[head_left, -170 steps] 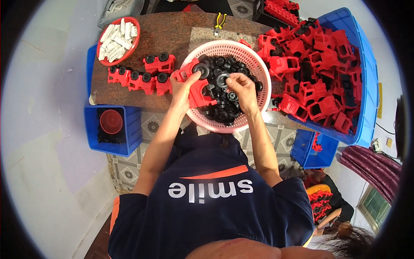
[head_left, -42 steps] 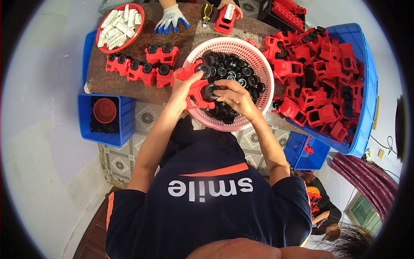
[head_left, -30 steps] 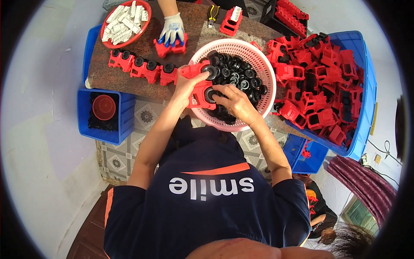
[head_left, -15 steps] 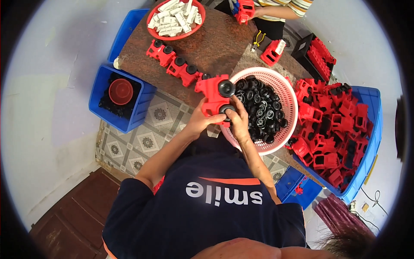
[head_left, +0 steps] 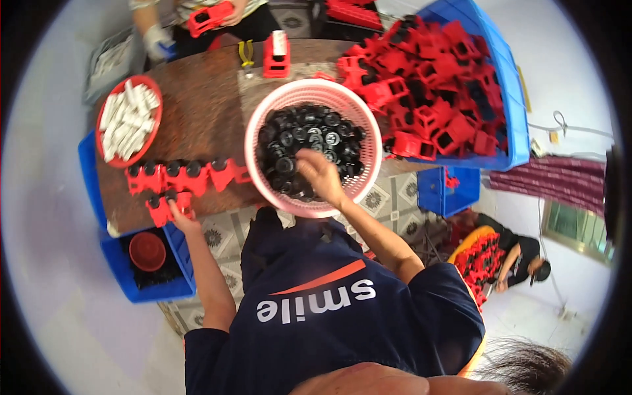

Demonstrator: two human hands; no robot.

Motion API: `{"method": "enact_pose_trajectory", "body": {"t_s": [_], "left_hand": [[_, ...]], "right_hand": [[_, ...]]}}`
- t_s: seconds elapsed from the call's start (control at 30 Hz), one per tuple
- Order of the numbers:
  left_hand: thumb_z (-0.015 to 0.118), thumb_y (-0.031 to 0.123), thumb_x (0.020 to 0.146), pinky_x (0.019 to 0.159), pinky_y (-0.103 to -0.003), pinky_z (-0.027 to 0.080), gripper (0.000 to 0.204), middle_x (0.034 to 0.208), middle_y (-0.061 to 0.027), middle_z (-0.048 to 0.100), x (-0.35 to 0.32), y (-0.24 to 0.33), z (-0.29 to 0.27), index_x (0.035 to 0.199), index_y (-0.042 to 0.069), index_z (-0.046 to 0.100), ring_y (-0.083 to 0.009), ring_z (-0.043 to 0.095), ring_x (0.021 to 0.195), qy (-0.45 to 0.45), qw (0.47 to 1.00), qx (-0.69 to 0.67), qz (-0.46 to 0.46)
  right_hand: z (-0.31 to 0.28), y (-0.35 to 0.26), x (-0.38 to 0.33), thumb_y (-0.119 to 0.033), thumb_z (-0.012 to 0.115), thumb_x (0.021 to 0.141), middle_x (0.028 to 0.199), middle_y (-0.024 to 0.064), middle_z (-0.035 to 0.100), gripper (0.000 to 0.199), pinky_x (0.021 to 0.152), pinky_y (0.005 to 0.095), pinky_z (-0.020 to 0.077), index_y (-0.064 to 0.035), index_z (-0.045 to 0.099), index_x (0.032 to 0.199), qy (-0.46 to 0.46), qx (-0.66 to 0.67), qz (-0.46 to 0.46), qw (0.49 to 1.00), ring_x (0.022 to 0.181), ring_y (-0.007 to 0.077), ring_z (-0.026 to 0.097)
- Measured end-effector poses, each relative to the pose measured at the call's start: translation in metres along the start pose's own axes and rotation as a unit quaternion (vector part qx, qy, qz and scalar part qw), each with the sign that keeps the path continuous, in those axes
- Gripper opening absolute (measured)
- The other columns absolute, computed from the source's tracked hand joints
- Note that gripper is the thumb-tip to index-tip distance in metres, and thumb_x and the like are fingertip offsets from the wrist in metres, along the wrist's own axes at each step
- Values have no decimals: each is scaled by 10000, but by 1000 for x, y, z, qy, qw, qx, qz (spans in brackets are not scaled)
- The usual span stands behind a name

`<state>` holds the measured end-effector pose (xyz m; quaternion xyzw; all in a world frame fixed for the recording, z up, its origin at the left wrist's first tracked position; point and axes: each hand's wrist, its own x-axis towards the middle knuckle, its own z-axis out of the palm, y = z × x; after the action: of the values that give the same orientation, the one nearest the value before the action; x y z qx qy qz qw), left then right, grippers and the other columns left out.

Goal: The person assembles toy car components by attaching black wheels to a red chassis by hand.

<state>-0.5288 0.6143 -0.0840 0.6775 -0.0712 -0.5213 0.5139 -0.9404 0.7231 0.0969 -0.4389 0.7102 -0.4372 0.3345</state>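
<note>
Fingers (head_left: pixel 174 209) of the left hand (head_left: pixel 187 223) lie against a red truck (head_left: pixel 158 211) at the table's near left edge; how tightly they close on it, I cannot tell. Two black wheels show on its upper side. Just beyond it, more trucks (head_left: pixel 183 177) stand in a row on the table (head_left: pixel 197 89), wheels upward too.

Right-hand fingers (head_left: pixel 307 160) are curled and blurred over the loose wheels (head_left: pixel 288 137) in a pink basket (head_left: pixel 311 96); whether they pinch one is unclear. That right hand (head_left: pixel 320 176) is inside the basket's rim, near the side toward the body.

Bold white lettering (head_left: pixel 316 301) runs across the dark shirt (head_left: pixel 336 342), upside down from here, with an orange stroke (head_left: pixel 319 278) alongside it. It is the only writing large enough to read.

Past the basket are yellow-handled pliers (head_left: pixel 246 54) and a truck (head_left: pixel 276 62) with a white piece on it. White parts (head_left: pixel 127 122) fill a red dish at far left; red bodies (head_left: pixel 428 92) heap up against a blue crate (head_left: pixel 515 99) at right. Across the table, a co-worker's bare hand (head_left: pixel 234 14) holds another truck (head_left: pixel 208 18); the other hand (head_left: pixel 158 43) is gloved.
</note>
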Motion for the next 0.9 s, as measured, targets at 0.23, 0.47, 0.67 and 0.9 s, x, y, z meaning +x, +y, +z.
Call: {"method": "enact_pose_trajectory", "body": {"t_s": [0.23, 0.47, 0.67, 0.9], "left_hand": [[650, 756, 713, 1019, -539, 372, 1052, 1413, -116, 423, 8, 14, 66, 1477, 117, 312, -299, 400, 1309, 133, 957, 250, -63], [670, 666, 766, 1002, -481, 433, 855, 1402, -246, 421, -88, 10, 104, 1322, 32, 527, -361, 505, 1208, 108, 915, 370, 123], [713, 177, 832, 945, -387, 467, 520, 1233, -194, 589, -263, 8, 240, 1260, -57, 533, -286, 592, 1088, -228, 861, 294, 346], [926, 232, 601, 1029, -435, 412, 1138, 1346, -200, 443, -356, -31, 289, 1473, 34, 222, -312, 496, 1210, -434, 859, 217, 159]], "right_hand": [[-178, 163, 134, -324, 778, 778, 1207, 249, 575, 727, 885, 369, 487, 86, 472, 1294, 419, -159, 125, 885, 998, 292, 613], [-232, 239, 203, -398, 706, 797, 1107, 290, 632, 651, 902, 437, 477, 122, 551, 1156, 456, 182, 355, 796, 1031, 364, 631], [-197, 163, 154, -247, 684, 878, 966, 141, 668, 377, 808, 342, 485, 67, 580, 1059, 503, 147, 127, 842, 866, 199, 613], [-103, 6, 6, -302, 792, 733, 1143, 201, 573, 595, 898, 441, 469, 15, 548, 1173, 106, -144, -139, 974, 1009, 383, 566]]}}
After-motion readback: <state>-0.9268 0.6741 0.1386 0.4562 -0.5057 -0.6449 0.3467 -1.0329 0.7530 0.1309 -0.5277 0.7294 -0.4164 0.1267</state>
